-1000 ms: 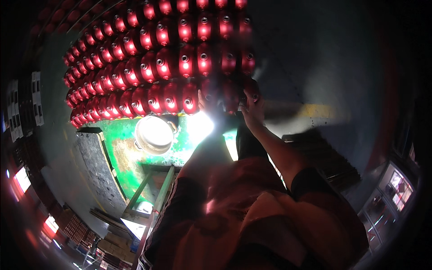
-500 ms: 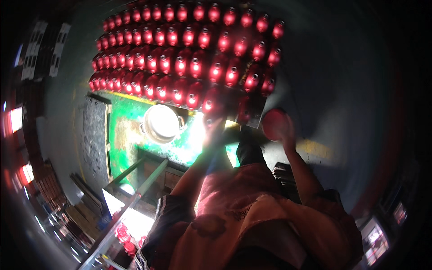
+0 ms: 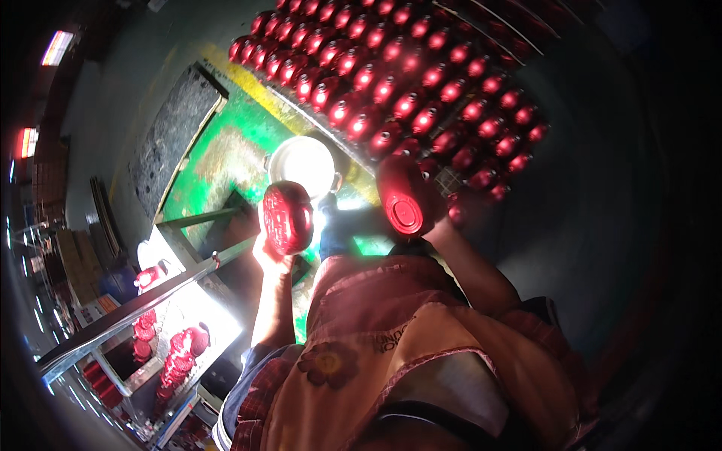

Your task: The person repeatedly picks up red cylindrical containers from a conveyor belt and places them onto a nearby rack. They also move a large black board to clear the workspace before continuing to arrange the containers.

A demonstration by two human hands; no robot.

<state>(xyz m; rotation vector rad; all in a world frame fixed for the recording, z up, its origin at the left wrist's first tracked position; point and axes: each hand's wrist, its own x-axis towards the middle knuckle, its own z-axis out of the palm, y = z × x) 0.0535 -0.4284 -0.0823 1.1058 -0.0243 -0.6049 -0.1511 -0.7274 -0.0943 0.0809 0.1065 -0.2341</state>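
Observation:
My left hand (image 3: 272,254) is wrapped round the lower end of a glossy red vessel (image 3: 288,219) with raised markings on its side, held up in front of the bright pot. To the right, my right hand (image 3: 442,228) is at a second red vessel (image 3: 401,197), which is tilted so its round, ringed base faces me; the fingers are mostly hidden behind it. Beyond both hands stand rows of similar red vessels (image 3: 363,77) with small metal necks. The right-hand vessel overlaps the near edge of these rows in view; whether it touches them I cannot tell.
A white-lit round pot (image 3: 302,164) with side handles stands on the green floor. A dark board (image 3: 179,131) lies to its left. At lower left, a metal frame (image 3: 154,301) borders a bright surface with stacked red pieces (image 3: 179,361).
The view has turned, shifting the rows right. My left hand has come back from the rows' near edge and now holds up a red vessel. My right hand's vessel has moved inward, towards the rows.

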